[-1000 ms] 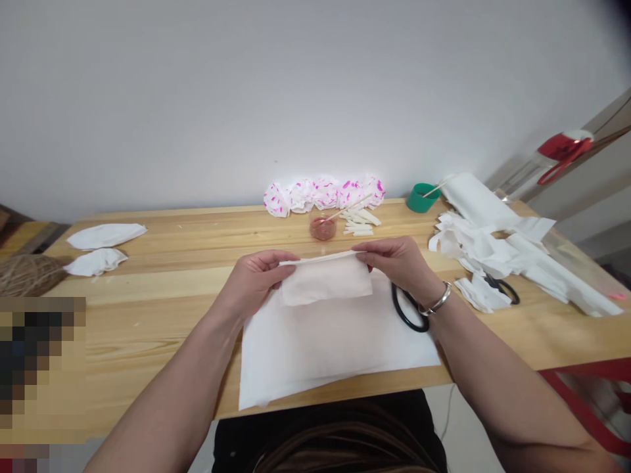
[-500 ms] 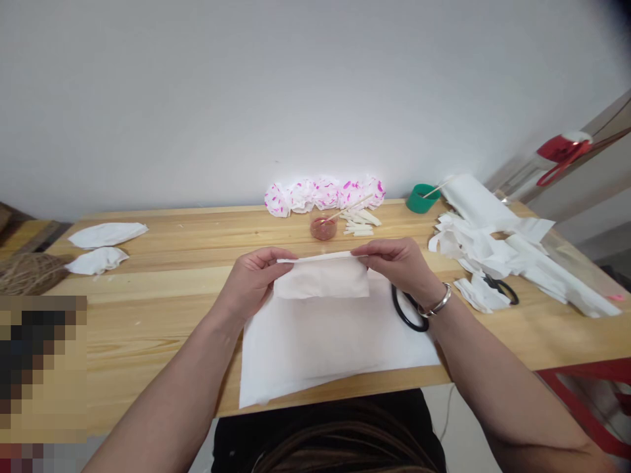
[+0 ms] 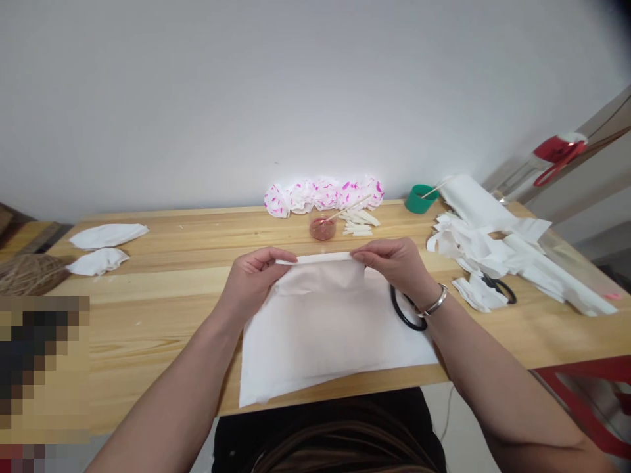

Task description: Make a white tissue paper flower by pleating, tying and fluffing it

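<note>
My left hand (image 3: 256,279) pinches the left end of a small strip of white tissue paper (image 3: 320,274), whose top edge is folded over in a narrow band. At the other end of that edge, my right hand (image 3: 392,263) pinches it between thumb and fingers. The strip is held just above a larger white sheet (image 3: 335,348) lying at the table's front edge. Under my right wrist, a black scissor handle (image 3: 400,314) shows on the sheet; the rest of the scissors is hidden.
Behind my hands stand a small cup of reddish liquid (image 3: 323,228) with a stick, white strips (image 3: 359,223) and pink-speckled paper flowers (image 3: 325,195). A green cup (image 3: 420,200) and crumpled white paper (image 3: 468,243) are on the right. Folded paper pieces (image 3: 108,234) and twine (image 3: 32,274) lie left.
The folded band along the strip's top edge has become wider and turned toward me, and less of the strip hangs below it. Both hands stay almost in place.
</note>
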The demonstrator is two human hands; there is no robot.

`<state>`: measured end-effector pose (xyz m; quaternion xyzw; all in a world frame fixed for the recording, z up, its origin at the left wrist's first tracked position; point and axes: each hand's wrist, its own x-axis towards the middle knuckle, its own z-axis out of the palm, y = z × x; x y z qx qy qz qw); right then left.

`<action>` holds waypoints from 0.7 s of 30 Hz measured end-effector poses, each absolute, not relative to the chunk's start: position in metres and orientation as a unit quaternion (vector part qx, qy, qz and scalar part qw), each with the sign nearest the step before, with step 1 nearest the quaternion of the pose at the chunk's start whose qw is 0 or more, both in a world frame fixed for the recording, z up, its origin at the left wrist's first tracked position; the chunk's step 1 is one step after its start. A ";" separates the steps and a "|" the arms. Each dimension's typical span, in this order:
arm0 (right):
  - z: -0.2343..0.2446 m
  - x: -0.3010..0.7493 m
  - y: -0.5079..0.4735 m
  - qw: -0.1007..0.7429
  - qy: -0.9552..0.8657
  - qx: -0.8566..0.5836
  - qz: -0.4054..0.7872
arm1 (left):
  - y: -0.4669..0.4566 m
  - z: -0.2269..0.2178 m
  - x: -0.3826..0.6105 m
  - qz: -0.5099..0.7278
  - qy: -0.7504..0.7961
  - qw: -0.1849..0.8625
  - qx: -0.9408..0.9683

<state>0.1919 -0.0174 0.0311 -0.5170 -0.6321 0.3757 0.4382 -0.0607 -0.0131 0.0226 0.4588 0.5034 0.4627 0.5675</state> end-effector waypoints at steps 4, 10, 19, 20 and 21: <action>0.029 0.192 -0.017 0.436 -0.645 -0.521 0.349 | -0.014 0.025 -0.062 0.464 0.476 0.580 0.471; 0.022 0.192 -0.015 0.464 -0.635 -0.521 0.332 | -0.016 0.023 -0.057 0.455 0.549 0.484 0.507; 0.019 0.194 -0.013 0.422 -0.689 -0.494 0.322 | -0.020 0.022 -0.056 0.484 0.435 0.217 0.728; 0.019 0.194 -0.014 0.412 -0.704 -0.491 0.305 | -0.021 0.023 -0.056 0.486 0.422 0.197 0.740; 0.020 0.194 -0.014 0.404 -0.718 -0.488 0.289 | -0.021 0.023 -0.055 0.487 0.411 0.180 0.749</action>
